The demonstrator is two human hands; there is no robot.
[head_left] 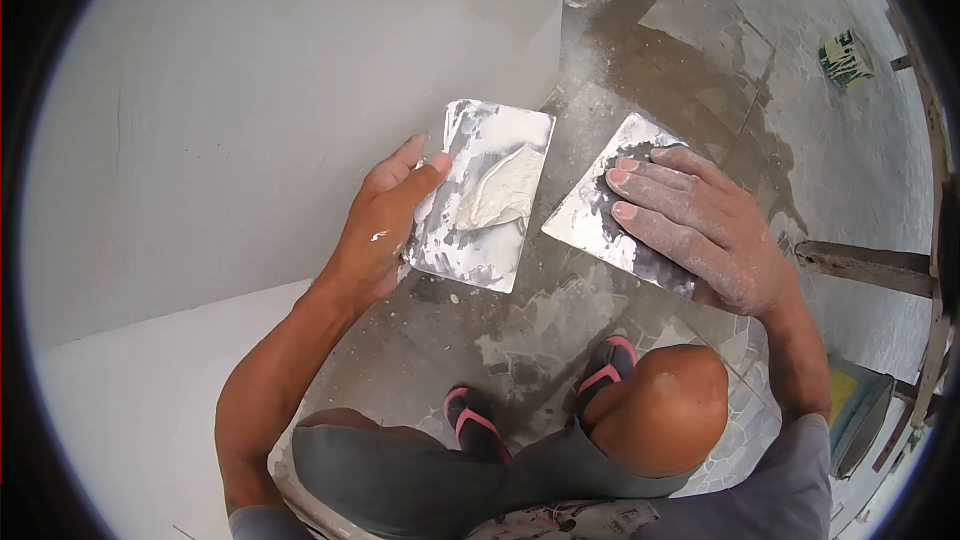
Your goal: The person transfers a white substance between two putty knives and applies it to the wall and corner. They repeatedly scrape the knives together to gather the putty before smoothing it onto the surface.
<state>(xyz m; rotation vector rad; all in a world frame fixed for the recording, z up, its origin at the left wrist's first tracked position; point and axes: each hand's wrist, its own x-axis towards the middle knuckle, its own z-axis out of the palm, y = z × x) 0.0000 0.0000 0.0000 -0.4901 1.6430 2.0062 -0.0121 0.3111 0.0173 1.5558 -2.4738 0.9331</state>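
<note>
Loading step, by the look of it: left hand [385, 225] clamped on a steel plate [482, 195] carrying a dab of white putty [502, 188]. Right hand [700, 225] gripping a second blade [610, 202], just beside, not touching. Next, probably: scraping putty onto that blade, edge kept flat; beyond the hands, a white wall [280, 110].

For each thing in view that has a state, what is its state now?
Left hand: grips the putty plate by its edge.
Putty plate: held nearly flat, loaded with a lump of white putty.
Right hand: dusty, fingers spread on the blade.
Putty blade: tilted, smeared, no lump.
</note>
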